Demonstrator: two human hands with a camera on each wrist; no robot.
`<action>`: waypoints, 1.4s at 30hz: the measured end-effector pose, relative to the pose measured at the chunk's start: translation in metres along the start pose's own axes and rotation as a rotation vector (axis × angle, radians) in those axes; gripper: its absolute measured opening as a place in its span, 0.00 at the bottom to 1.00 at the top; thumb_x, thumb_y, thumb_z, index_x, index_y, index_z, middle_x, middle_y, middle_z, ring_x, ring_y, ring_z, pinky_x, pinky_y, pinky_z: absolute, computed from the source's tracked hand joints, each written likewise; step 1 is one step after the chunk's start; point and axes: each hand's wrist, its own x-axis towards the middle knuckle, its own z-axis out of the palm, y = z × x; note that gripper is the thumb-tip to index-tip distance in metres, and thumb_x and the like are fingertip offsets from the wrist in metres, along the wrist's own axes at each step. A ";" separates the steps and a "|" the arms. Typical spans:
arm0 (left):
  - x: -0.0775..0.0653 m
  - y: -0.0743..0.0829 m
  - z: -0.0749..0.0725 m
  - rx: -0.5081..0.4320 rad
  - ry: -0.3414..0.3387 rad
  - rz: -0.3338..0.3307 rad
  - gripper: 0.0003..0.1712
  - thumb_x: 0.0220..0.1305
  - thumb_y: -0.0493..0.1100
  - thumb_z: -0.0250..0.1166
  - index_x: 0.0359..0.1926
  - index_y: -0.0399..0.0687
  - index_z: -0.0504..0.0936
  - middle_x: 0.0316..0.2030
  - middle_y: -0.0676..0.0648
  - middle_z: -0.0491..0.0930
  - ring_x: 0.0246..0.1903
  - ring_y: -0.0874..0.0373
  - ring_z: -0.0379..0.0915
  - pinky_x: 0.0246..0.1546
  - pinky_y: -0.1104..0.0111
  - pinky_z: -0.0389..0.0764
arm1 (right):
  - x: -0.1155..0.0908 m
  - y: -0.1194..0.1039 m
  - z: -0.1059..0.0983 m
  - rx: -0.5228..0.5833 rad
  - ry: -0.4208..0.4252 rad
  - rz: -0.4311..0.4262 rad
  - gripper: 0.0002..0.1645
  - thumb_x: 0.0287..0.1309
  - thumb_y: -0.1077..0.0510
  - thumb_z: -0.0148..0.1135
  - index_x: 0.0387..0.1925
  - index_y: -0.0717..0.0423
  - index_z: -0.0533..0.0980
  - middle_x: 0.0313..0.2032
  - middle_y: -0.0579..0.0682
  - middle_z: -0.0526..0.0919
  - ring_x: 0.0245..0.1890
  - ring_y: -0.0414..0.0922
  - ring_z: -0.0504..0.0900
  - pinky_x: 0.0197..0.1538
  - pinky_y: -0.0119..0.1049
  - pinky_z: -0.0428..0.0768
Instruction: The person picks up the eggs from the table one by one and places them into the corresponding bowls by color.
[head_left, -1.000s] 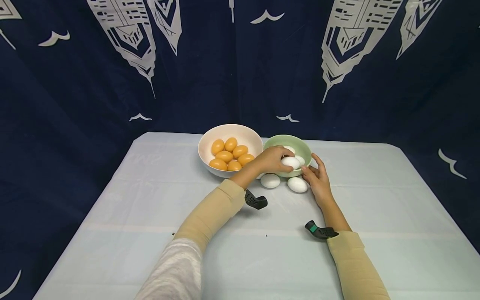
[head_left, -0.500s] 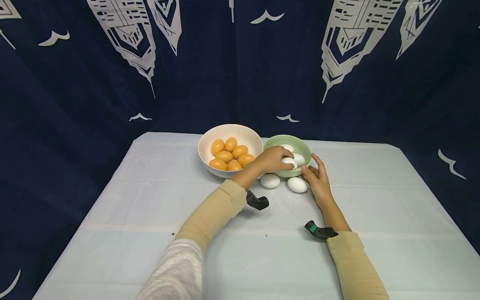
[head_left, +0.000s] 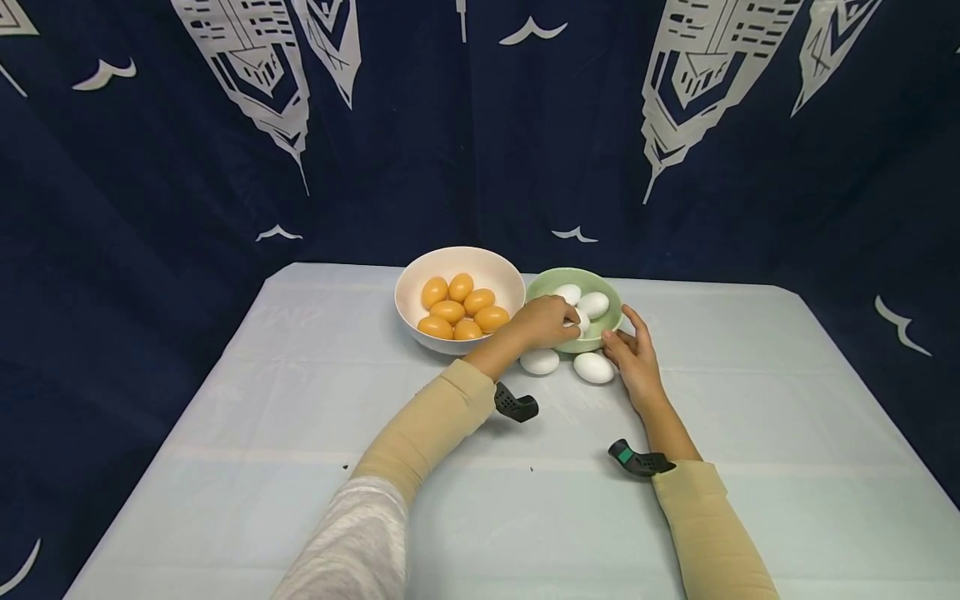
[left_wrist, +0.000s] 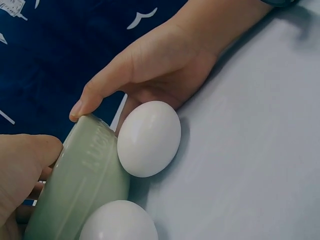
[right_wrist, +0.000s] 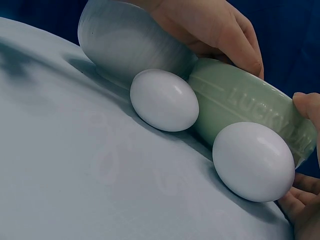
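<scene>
My left hand (head_left: pixel 546 322) reaches into the green bowl (head_left: pixel 615 293), its fingers and thumb curled at a white egg (head_left: pixel 583 322) that they partly hide. Two more white eggs lie farther back in that bowl, one at the back (head_left: pixel 567 293) and one to the right (head_left: pixel 593 305). At the bowl's right side my right hand (head_left: pixel 636 364) grips the wall, thumb on the rim and fingers around the outside. On the table in front of the bowl sit two white eggs, a left one (right_wrist: pixel 164 100) and a right one (right_wrist: pixel 253 162).
A larger pale pink bowl (head_left: pixel 408 293) with several orange eggs (head_left: pixel 447 312) stands just left of the green bowl. Both are near the far edge of the white-covered table (head_left: pixel 300 350). Behind hangs a dark blue patterned curtain (head_left: pixel 480 167).
My left hand has lowered the white egg into the green bowl. The other eggs inside have shifted toward the back and right. My right hand keeps its hold on the bowl.
</scene>
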 end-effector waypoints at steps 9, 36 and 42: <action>-0.002 -0.001 0.003 -0.009 0.009 0.016 0.17 0.68 0.46 0.57 0.52 0.49 0.86 0.45 0.51 0.81 0.43 0.60 0.73 0.50 0.69 0.72 | 0.001 -0.001 0.001 -0.015 0.005 0.008 0.41 0.70 0.49 0.54 0.77 0.43 0.47 0.64 0.68 0.63 0.50 0.36 0.73 0.52 0.24 0.72; -0.020 0.000 0.014 -0.170 0.181 0.199 0.13 0.69 0.43 0.58 0.48 0.46 0.86 0.47 0.51 0.82 0.49 0.61 0.75 0.52 0.76 0.70 | 0.000 -0.001 0.000 0.010 0.002 -0.026 0.44 0.66 0.43 0.59 0.76 0.42 0.51 0.64 0.70 0.63 0.52 0.40 0.73 0.50 0.24 0.73; -0.026 0.007 0.017 -0.173 0.204 0.218 0.12 0.69 0.43 0.59 0.46 0.47 0.87 0.45 0.53 0.82 0.47 0.63 0.75 0.50 0.77 0.70 | -0.001 -0.001 0.000 0.020 -0.005 -0.032 0.44 0.66 0.44 0.59 0.76 0.42 0.51 0.64 0.70 0.63 0.49 0.37 0.74 0.50 0.23 0.73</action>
